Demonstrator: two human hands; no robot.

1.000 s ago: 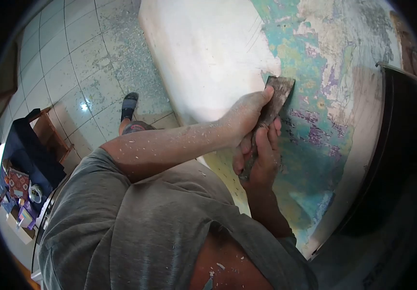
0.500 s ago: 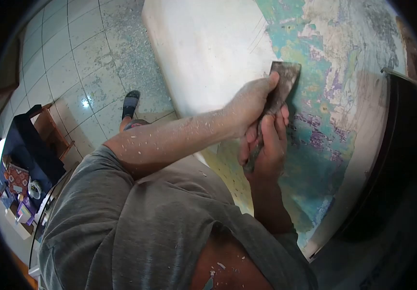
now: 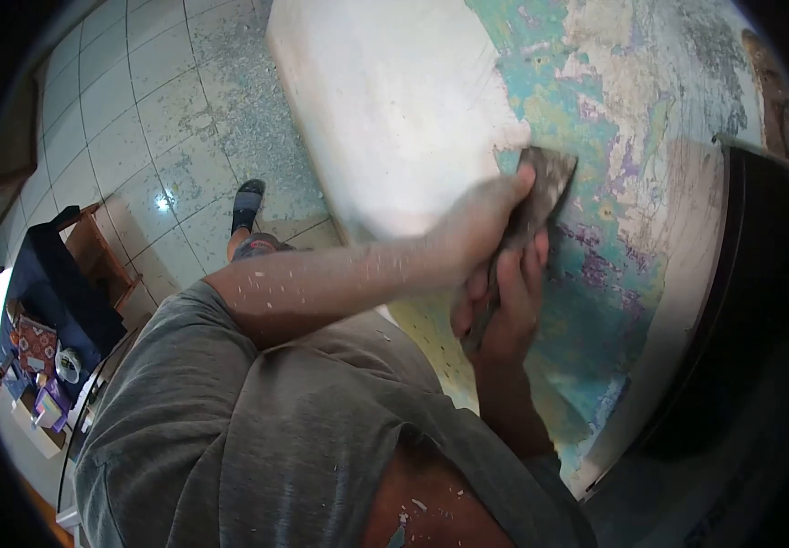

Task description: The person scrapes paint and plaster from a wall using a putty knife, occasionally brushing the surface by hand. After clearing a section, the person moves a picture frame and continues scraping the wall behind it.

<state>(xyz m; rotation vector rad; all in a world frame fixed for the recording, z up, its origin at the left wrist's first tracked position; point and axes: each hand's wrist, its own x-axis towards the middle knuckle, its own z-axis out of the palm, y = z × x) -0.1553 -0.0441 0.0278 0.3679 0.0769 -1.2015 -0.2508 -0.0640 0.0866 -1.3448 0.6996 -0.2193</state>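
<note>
A wide metal scraper [image 3: 548,183] lies flat against a wall [image 3: 595,100] covered in flaking teal, purple and cream paint. My left hand [image 3: 481,224] presses its fingers on the blade's lower part. My right hand [image 3: 511,301] is wrapped around the handle just below. Both hands are blurred by motion. The blade's top edge sits at the border between the bare white plaster [image 3: 394,100] and the painted patch. My forearms and grey shirt are dusted with paint chips.
Paint flakes litter the tiled floor [image 3: 184,119] below. My sandalled foot [image 3: 246,205] stands near the wall's base. A dark door frame [image 3: 760,274] borders the wall on the right. A dark table with small items [image 3: 47,338] stands at the left.
The scraper and both hands have slid a little up and to the right along the wall. Both hands keep their hold, now blurred.
</note>
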